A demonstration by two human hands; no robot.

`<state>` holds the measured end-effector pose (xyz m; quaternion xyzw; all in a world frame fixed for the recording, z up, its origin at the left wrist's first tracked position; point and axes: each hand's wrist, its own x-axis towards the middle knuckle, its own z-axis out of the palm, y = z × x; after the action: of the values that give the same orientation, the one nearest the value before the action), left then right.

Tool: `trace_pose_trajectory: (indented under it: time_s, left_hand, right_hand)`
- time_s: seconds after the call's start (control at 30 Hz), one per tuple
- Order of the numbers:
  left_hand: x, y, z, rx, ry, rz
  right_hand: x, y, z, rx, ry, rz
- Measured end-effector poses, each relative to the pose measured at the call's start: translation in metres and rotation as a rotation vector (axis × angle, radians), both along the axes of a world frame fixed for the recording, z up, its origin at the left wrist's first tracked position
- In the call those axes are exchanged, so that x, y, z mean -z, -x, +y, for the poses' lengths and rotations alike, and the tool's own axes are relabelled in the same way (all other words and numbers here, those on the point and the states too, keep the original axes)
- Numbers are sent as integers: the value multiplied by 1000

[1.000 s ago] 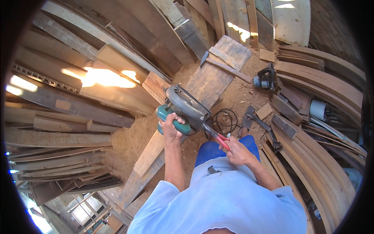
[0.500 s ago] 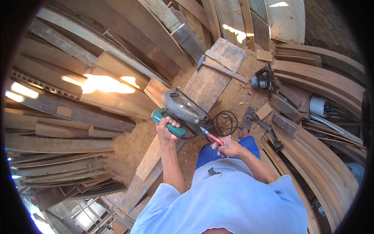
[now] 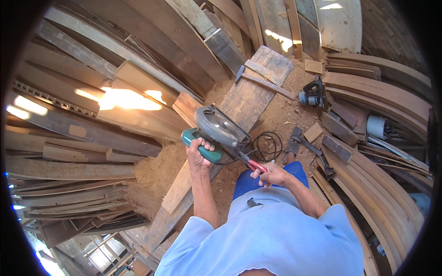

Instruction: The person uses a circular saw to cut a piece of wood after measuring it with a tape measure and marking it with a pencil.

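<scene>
A circular saw (image 3: 216, 125) with a green body and a grey blade guard is held up over the plank bench. My left hand (image 3: 200, 152) is closed around its green handle. In my right hand (image 3: 271, 174) is a red-handled tool (image 3: 256, 166), pointing up-left, with its metal tip at the near end of the saw. Whether it is pliers or a screwdriver I cannot make out. The tip's exact contact with the saw is hidden. A cord (image 3: 269, 145) lies coiled on the floor just right of the saw.
A hammer (image 3: 264, 83) lies across the worn plank bench (image 3: 251, 99). Another power tool (image 3: 311, 94) sits on the sawdust to the right. An adze-like tool (image 3: 313, 149) lies near my foot. Stacked boards (image 3: 368, 179) line the right, and leaning planks (image 3: 69, 108) fill the left.
The red-handled tool's tip has moved closer in against the saw's near end. My left hand keeps its hold on the saw, and the whole view has shifted very slightly.
</scene>
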<state>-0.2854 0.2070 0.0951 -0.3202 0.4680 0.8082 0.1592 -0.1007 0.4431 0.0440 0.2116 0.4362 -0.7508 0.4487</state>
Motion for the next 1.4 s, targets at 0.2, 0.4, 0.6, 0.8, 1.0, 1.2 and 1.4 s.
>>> trace_pose_trajectory:
  time_s: [0.2,0.4,0.6,0.8,1.0,1.2,1.4]
  left_hand:
    - [0,2,-2,-22,-28,2]
    - [-5,2,4,-11,-29,0]
    - [-5,1,3,-1,-8,20]
    - [3,0,-1,6,-37,19]
    - [5,0,1,25,-4,27]
    - [-2,-2,8,16,38,23]
    - [-9,-3,20,34,67,50]
  right_hand:
    - [-19,1,0,-28,104,15]
    - [-11,-2,6,15,52,-80]
    - [-46,-13,16,-23,-107,426]
    - [-88,-2,30,-17,-133,347]
    - [-91,5,34,-18,-93,234]
    - [-101,20,37,-138,-247,359]
    - [-86,18,40,-207,-340,524]
